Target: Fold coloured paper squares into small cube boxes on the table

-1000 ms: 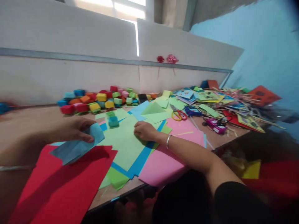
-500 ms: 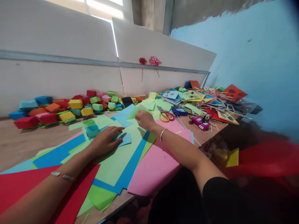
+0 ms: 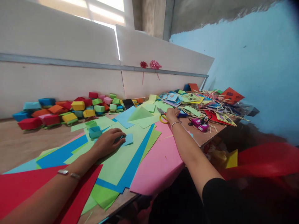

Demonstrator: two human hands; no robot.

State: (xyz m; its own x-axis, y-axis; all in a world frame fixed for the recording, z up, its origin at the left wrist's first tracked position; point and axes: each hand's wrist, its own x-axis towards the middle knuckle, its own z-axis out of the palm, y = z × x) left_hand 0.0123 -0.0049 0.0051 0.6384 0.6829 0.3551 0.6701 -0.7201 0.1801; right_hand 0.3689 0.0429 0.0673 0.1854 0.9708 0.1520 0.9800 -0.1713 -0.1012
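My left hand [image 3: 109, 141] rests palm down on a pale green sheet [image 3: 127, 152], loosely curved with thumb and fingers apart, holding nothing. Its fingertips are by a small light-blue paper piece [image 3: 128, 140]. A small light-blue paper box [image 3: 95, 132] stands just behind its knuckles. My right hand [image 3: 173, 115] reaches across the table with curled fingers. It covers part of the scissors [image 3: 164, 119], whose yellow handle shows, and the near end of a blue glue gun [image 3: 182, 114]. What those fingers grip is hidden. A folded pale green paper [image 3: 142, 115] lies between the hands.
Several coloured paper boxes [image 3: 78, 105] line the back left by the white board [image 3: 88, 82]. Cards and sticks [image 3: 193, 98] are piled at the right, near a purple power block [image 3: 199, 124]. Red [image 3: 23, 186] and pink sheets [image 3: 156, 165] lie in front.
My right hand has let go of the folded green paper and moved right to the scissors and glue gun. That paper has settled lower. My left hand's fingers have curled a little.
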